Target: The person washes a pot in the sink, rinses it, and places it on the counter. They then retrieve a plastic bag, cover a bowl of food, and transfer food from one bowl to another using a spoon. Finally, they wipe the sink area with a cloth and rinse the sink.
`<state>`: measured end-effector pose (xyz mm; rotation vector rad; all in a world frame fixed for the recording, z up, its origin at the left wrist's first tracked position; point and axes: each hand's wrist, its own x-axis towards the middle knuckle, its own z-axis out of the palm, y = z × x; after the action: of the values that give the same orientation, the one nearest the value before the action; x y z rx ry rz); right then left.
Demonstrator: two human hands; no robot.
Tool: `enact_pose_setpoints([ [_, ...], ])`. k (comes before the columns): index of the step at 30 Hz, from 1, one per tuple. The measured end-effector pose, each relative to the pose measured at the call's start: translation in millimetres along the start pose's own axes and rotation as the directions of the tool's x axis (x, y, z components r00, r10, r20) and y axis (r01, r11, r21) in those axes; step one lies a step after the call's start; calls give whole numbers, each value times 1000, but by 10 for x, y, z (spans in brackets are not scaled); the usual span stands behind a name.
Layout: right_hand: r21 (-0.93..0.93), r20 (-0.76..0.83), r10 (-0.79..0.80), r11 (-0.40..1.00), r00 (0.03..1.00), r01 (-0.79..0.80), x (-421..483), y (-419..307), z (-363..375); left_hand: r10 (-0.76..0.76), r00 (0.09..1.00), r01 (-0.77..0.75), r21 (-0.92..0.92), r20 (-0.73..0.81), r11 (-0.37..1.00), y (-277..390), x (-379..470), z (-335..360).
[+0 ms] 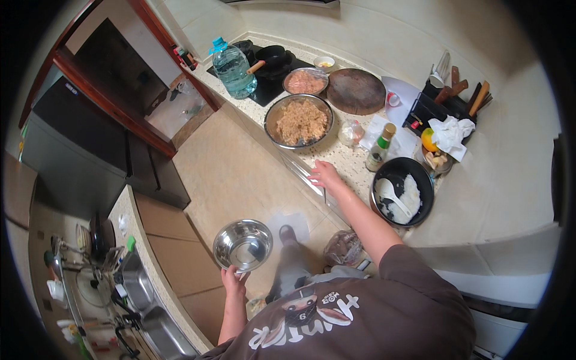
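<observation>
My left hand [234, 280] grips the rim of a stainless steel bowl [243, 245], which hangs over the floor with nothing in it. At the counter's front edge is my right hand [327, 175], fingers apart and holding nothing. Just beyond it stands a large steel bowl [301, 122] of light brown minced mixture. A knotted plastic bag [351, 133] with pale contents lies beside that bowl. Closer to my right forearm are a green-necked glass bottle [379, 150] and a black pot [425, 211] with white rice and a white rice paddle [392, 194].
Behind the large bowl are a film-covered bowl of pink mince [306, 81] and a round wooden chopping board [356, 91]. A large water bottle [230, 72] stands by the hob [265, 92]. The knife rack [429, 105] is at the right. A sink [164, 335] lies left; a plastic bag [344, 247] sits on the floor.
</observation>
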<state>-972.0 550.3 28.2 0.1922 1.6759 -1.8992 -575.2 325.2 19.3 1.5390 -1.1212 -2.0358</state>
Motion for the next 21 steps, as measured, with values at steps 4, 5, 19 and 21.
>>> enact_pose_setpoints([
  [4,139,-105,22,990,994,-7,686,-196,234,-22,999,21,25,39,999,576,760,380],
  [5,179,-145,31,984,989,-4,830,-209,308,-17,998,15,38,67,999,772,938,495],
  [19,333,-605,111,935,788,124,-364,-497,641,-46,877,-144,354,478,924,2276,2540,2574],
  [21,254,-650,102,963,753,90,-621,-538,660,-118,833,-110,371,540,922,2183,2620,2935],
])
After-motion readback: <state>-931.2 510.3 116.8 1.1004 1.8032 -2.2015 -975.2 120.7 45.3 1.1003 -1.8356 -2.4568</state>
